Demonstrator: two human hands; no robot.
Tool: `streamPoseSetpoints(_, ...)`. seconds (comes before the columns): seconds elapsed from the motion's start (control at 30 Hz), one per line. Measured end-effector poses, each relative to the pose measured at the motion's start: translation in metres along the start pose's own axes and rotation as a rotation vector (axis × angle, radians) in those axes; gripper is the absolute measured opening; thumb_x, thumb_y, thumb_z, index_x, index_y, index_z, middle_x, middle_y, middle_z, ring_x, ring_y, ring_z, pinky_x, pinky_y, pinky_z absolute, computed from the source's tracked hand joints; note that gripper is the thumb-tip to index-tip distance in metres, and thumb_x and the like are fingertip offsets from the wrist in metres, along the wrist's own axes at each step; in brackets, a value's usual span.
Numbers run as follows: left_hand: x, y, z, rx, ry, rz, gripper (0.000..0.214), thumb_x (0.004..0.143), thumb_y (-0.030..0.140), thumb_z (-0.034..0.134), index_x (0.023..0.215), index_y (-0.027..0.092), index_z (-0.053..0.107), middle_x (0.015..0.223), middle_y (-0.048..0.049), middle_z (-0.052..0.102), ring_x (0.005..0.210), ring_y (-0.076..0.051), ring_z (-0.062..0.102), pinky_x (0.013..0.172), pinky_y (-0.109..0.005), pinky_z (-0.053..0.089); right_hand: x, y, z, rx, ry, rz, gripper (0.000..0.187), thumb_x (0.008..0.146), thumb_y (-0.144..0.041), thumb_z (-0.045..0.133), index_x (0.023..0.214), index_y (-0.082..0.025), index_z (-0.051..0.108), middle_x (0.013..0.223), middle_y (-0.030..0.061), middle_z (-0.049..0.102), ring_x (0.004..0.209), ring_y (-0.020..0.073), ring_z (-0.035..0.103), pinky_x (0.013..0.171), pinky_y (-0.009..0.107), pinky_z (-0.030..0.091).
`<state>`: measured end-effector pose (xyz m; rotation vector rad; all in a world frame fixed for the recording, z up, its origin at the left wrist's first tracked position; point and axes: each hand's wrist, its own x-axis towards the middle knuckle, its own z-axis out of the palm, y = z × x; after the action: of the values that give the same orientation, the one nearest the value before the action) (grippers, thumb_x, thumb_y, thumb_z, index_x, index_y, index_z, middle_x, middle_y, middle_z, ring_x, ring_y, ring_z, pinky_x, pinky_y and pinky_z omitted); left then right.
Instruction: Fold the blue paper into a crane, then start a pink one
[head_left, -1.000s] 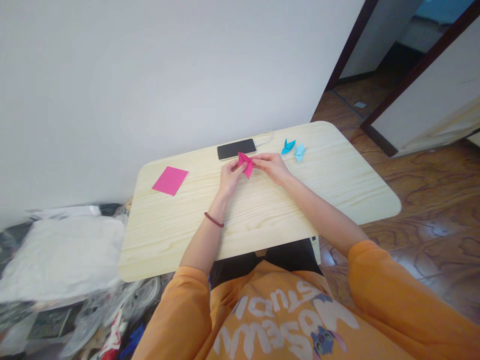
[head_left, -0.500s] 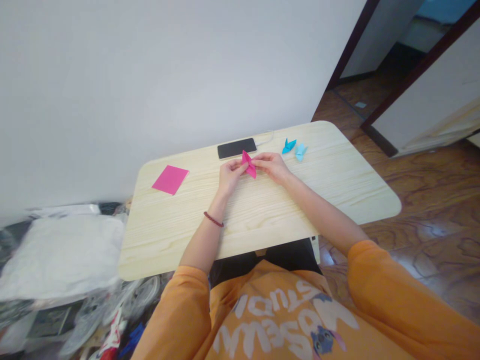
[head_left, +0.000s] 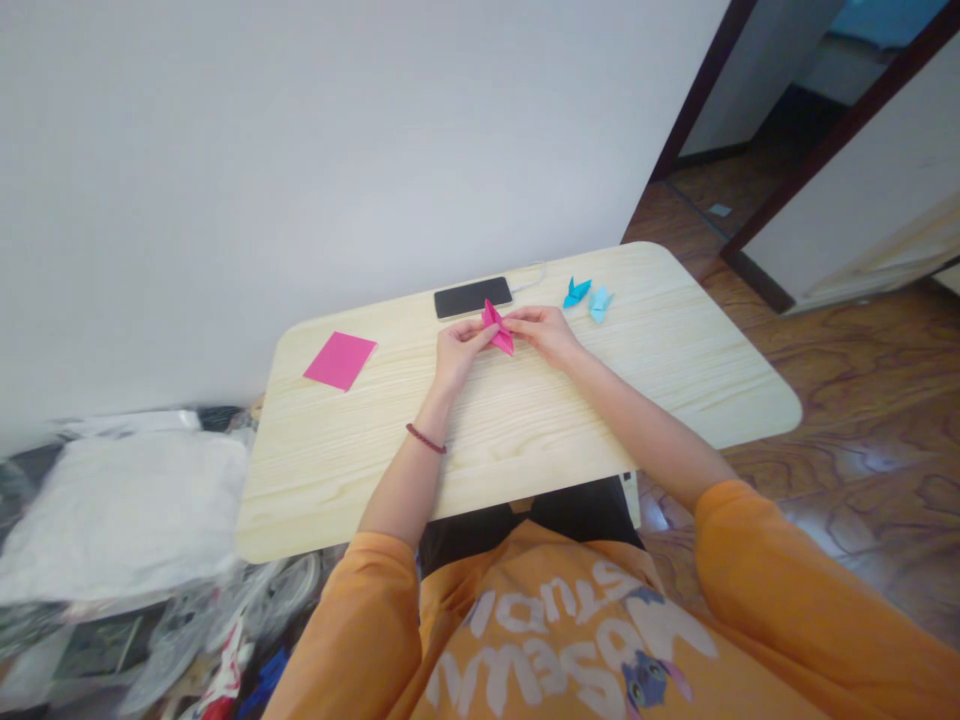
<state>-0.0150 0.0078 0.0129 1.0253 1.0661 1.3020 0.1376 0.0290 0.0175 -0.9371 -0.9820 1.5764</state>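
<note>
My left hand [head_left: 459, 355] and my right hand [head_left: 542, 335] meet above the middle of the table's far side. Between their fingertips they pinch a folded piece of magenta origami paper [head_left: 498, 327], a narrow pointed shape with its tip toward the far side. Just beyond my left hand lies a black smartphone [head_left: 472, 297], face up. A flat pink paper square [head_left: 340, 360] rests to the left of my hands. Two small folded paper figures, one blue [head_left: 577, 292] and one pale blue [head_left: 600, 304], sit to the right of the phone.
The light wood table [head_left: 517, 450] has rounded corners and stands against a white wall. A white cable [head_left: 529, 279] runs behind the phone. Plastic-wrapped white bundles [head_left: 124, 520] lie on the floor at the left. A wooden floor [head_left: 847, 400] spreads to the right.
The magenta folded paper has turned slightly and shifted right and up between my fingers since the oldest frame. My hands have closed in a little; the table items have not moved.
</note>
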Motion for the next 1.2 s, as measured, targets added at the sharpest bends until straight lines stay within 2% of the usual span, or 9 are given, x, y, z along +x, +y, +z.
streamPoseSetpoints(0.33, 0.0016, -0.0024, -0.0024, 0.001, 0.014, 0.006, 0.038, 0.052, 0.039, 0.087, 0.078, 0.014, 0.075, 0.080, -0.0072, 0.075, 0.072, -0.019, 0.070, 0.075, -0.033, 0.056, 0.0002, 0.0015, -0.0003, -0.037, -0.016, -0.018, 0.036, 0.045, -0.037, 0.090, 0.070, -0.016, 0.073, 0.074, 0.0044, 0.074, 0.073, 0.0169, 0.068, 0.083, 0.035, 0.056)
streamPoseSetpoints(0.6, 0.0023, -0.0047, -0.0035, 0.052, 0.086, 0.050, 0.036, 0.052, 0.039, 0.087, 0.075, 0.014, 0.075, 0.073, -0.0062, 0.074, 0.066, -0.017, 0.069, 0.070, -0.031, 0.055, -0.0033, 0.0011, 0.0009, -0.069, -0.058, -0.007, 0.037, 0.044, -0.032, 0.090, 0.073, -0.017, 0.073, 0.074, 0.0033, 0.074, 0.070, 0.0160, 0.068, 0.079, 0.035, 0.056)
streamPoseSetpoints(0.87, 0.0008, -0.0024, -0.0029, 0.088, 0.071, 0.054, 0.035, 0.054, 0.040, 0.085, 0.074, 0.014, 0.075, 0.073, -0.0071, 0.074, 0.063, -0.016, 0.067, 0.064, -0.029, 0.054, -0.0013, 0.0026, -0.0004, -0.115, -0.047, -0.020, 0.038, 0.043, -0.030, 0.091, 0.072, -0.017, 0.070, 0.071, 0.0027, 0.072, 0.069, 0.0167, 0.067, 0.077, 0.035, 0.056)
streamPoseSetpoints(1.07, 0.0023, -0.0023, -0.0037, 0.110, 0.092, 0.061, 0.030, 0.058, 0.037, 0.083, 0.075, 0.014, 0.075, 0.076, -0.0076, 0.074, 0.064, -0.016, 0.065, 0.059, -0.026, 0.048, -0.0021, 0.0022, 0.0010, -0.059, 0.004, 0.009, 0.044, 0.040, -0.029, 0.092, 0.072, -0.019, 0.062, 0.063, -0.0023, 0.068, 0.062, 0.0124, 0.063, 0.065, 0.027, 0.053)
streamPoseSetpoints(1.2, 0.0044, -0.0024, -0.0048, 0.075, 0.126, 0.084, 0.026, 0.058, 0.034, 0.083, 0.073, 0.015, 0.074, 0.075, -0.0057, 0.074, 0.062, -0.012, 0.063, 0.057, -0.023, 0.046, -0.0049, 0.0009, 0.0028, 0.004, -0.052, 0.084, 0.046, 0.042, -0.033, 0.092, 0.069, -0.018, 0.058, 0.064, -0.0012, 0.068, 0.061, 0.0112, 0.063, 0.062, 0.025, 0.051)
